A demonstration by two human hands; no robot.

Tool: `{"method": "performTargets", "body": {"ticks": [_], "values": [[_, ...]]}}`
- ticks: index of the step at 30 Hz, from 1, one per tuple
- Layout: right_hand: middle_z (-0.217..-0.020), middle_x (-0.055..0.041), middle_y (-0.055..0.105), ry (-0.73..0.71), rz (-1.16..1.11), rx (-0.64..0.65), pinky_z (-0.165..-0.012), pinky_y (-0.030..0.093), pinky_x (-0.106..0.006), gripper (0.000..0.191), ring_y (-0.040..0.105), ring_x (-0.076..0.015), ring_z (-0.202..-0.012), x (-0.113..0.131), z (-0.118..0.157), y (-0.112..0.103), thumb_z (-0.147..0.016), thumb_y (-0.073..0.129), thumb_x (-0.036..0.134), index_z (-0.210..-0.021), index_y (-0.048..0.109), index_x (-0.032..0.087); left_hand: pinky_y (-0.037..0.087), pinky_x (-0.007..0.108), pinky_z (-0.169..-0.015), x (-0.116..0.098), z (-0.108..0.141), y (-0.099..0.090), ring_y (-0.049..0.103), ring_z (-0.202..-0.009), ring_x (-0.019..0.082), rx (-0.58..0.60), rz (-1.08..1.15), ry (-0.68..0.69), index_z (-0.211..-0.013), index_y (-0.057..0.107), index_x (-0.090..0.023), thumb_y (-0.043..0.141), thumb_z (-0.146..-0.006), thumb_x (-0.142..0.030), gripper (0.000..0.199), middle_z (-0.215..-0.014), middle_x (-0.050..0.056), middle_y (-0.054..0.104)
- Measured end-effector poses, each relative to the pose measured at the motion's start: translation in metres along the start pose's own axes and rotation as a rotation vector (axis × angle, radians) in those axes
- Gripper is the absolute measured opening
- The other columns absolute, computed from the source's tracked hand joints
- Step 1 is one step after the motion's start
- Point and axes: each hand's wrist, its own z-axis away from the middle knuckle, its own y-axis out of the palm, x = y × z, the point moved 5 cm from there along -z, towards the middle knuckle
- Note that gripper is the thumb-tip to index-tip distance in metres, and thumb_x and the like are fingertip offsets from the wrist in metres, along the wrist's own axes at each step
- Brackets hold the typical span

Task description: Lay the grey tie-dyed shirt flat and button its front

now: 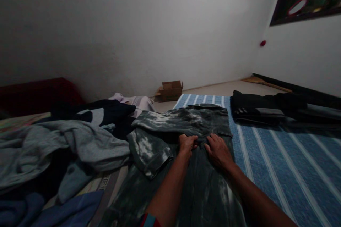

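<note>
A dark grey-green garment with pale tie-dye patches [197,177] lies spread in front of me, its upper part folded over and one short sleeve lying toward the left. My left hand [187,143] is closed on the cloth near the middle of the garment, fingers pinching a fold. Just to its right, my right hand [217,149] rests on the same garment with its fingers spread over the cloth, below a pocket flap. A small gap separates the two hands.
Rumpled grey clothing [93,142] and dark clothes [114,111] lie at the left. Folded black clothes [253,108] sit on the blue striped cover [298,163] at the right. A cardboard box [171,91] stands by the wall.
</note>
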Motion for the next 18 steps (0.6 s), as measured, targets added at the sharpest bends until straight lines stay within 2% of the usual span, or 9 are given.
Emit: {"method": "performTargets", "body": {"ticks": [7,13,18], "values": [[-0.123,-0.0152,0.059,0.011,0.011,0.003,-0.103,0.036,-0.039,0.031,0.051,-0.0272,-0.119,0.001,0.000,-0.001,-0.091,0.051,0.028,-0.115,0.060,0.012,0.045,0.020,-0.038,-0.003,0.003,0.002,0.055,-0.039,0.012,0.010,0.028,-0.034,-0.060,0.048,-0.015,0.067,-0.064,-0.005,0.022,-0.047,-0.002,0.057],[-0.123,-0.0153,0.059,0.028,-0.014,0.003,-0.102,0.036,-0.038,0.030,0.050,-0.0271,-0.119,0.000,-0.002,-0.002,-0.089,0.055,0.026,-0.114,0.060,0.011,0.047,0.022,-0.041,-0.003,0.002,0.003,0.057,-0.041,0.013,0.019,0.046,-0.045,-0.060,0.050,-0.015,0.066,-0.063,-0.005,0.019,-0.047,-0.001,0.057],[-0.116,-0.0132,0.061,-0.015,-0.067,0.008,-0.097,0.038,-0.035,0.018,0.054,-0.0244,-0.110,0.015,-0.003,-0.015,-0.086,0.056,0.024,-0.099,0.063,0.014,0.045,0.021,-0.040,-0.001,0.000,0.003,0.057,-0.041,0.014,0.019,0.047,-0.050,-0.061,0.051,-0.015,0.067,-0.062,-0.006,0.018,-0.047,-0.001,0.057]]}}
